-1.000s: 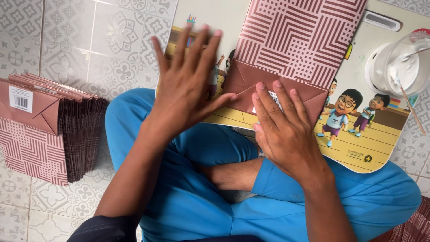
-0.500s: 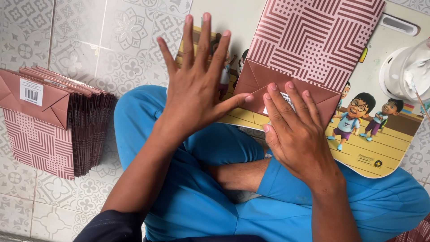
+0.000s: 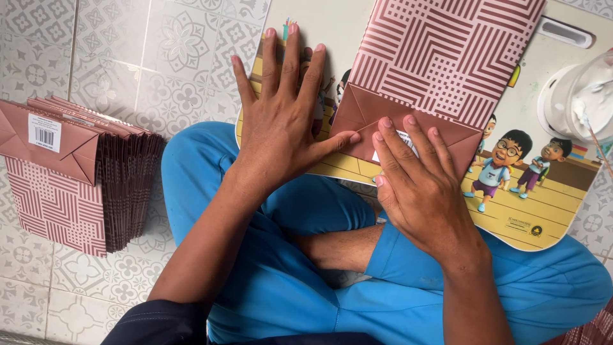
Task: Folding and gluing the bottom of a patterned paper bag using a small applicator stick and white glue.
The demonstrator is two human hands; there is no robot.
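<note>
I see the paper bag lying flat on a cartoon-printed board that rests on my crossed legs in blue trousers, and its bottom end points toward me. The folding of the bottom looks nearly done: the flaps already meet in a plain brownish-pink envelope shape, and I judge that what is left is only to press them firm so they hold. My right hand lies flat with fingers together, pushing down on the folded bottom where a small white label shows between the fingers; it grips nothing. My left hand is spread wide open on the board just beside the bag, and its thumb tip touches the left corner of the fold; it also holds nothing. On the tiled floor at my left stands a thick stack of finished bags, many of them, so the work seems well advanced as a whole, though I cannot tell how many remain. The paper is thin and stiff, matt, with a pattern of white and dusty-pink lines in squares; the inside of the flaps is plain. The board is smooth and glossy. At the upper right is a clear plastic cup with white paste and a thin stick in it.
</note>
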